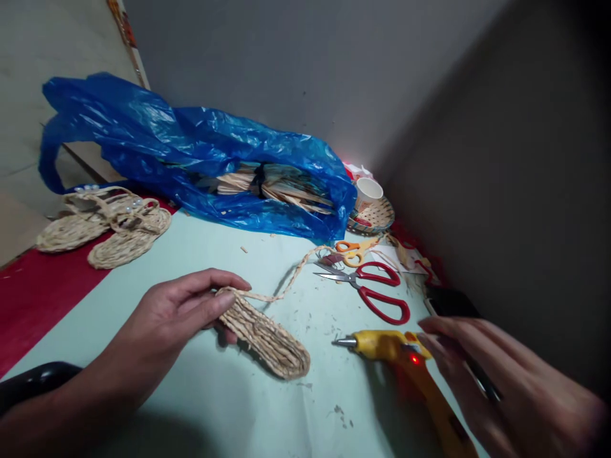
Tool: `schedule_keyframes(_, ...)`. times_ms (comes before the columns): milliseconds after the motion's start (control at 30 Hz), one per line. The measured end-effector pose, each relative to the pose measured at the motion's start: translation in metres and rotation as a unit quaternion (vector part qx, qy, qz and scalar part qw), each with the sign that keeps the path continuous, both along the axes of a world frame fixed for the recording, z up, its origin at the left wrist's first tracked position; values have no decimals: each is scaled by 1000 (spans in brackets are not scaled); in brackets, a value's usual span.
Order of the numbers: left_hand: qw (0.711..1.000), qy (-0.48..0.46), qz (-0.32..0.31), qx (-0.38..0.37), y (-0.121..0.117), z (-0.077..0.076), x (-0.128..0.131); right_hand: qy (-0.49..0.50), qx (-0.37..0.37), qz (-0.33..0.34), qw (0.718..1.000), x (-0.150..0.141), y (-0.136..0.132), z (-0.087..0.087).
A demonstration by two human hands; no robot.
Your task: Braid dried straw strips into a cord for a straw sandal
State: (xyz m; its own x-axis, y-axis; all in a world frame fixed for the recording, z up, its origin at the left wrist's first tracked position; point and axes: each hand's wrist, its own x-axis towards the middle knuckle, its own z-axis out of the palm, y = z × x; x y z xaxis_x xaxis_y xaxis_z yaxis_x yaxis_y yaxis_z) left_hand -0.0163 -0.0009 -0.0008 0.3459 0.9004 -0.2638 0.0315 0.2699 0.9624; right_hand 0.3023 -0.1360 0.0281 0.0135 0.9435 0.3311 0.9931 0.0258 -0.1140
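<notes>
Coil of straw cord (272, 340), flat and long, and the left hand (176, 318) has it by one end, out over the pale green counter (305, 423). That grip is closed, thumb on top, fingers curled beneath. And that thumb matters: let it slacken, and the outer turn could spring loose, since the loose cord (293, 280) leaves right there at the pinch.

Follow that cord away, up towards the orange-handled scissors (353, 249) and past the tips of the red-handled scissors (382, 289). Trouble spot, I'd say! A sharp tug could snag it on a blade or drag the scissors along.

Over to the right hand (491, 375), fingers at the back of the yellow glue gun (382, 345). Is that grip closed on it? Blurred, half hidden; can't tell. Red light showing, so the nozzle (344, 342) may well be hot, and it points towards the coil. Swing it carelessly and those left fingertips risk a burn; a clumsy hold might let the gun roll. Scraps (341, 413) dot the surface too, and wet glue would pick them up.
</notes>
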Motion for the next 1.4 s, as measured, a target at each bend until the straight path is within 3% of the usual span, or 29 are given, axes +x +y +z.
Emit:
schedule_keyframes(67,1000,-3,-6,-9,-3,2,2,-3,45,124,991,-25,28,10)
schedule_keyframes(100,1000,0,-1,-12,-4,3,3,-3,25,176,984,-39,43,14)
schedule_keyframes(200,999,19,29,-2,-8,8,7,11,-59,280,958,-71,81,19)
schedule_keyframes(300,999,30,44,-6,-11,11,10,47,-99,329,938,-81,96,15)
schedule_keyframes(500,998,8,56,-36,-10,11,13,54,-64,304,949,-79,86,15)
schedule_keyframes(1100,998,15,49,-41,-12,11,17,59,-62,311,947,-86,68,16)
schedule_keyframes(1400,997,51,52,-21,-12,11,16,82,6,329,941,-92,70,-4)
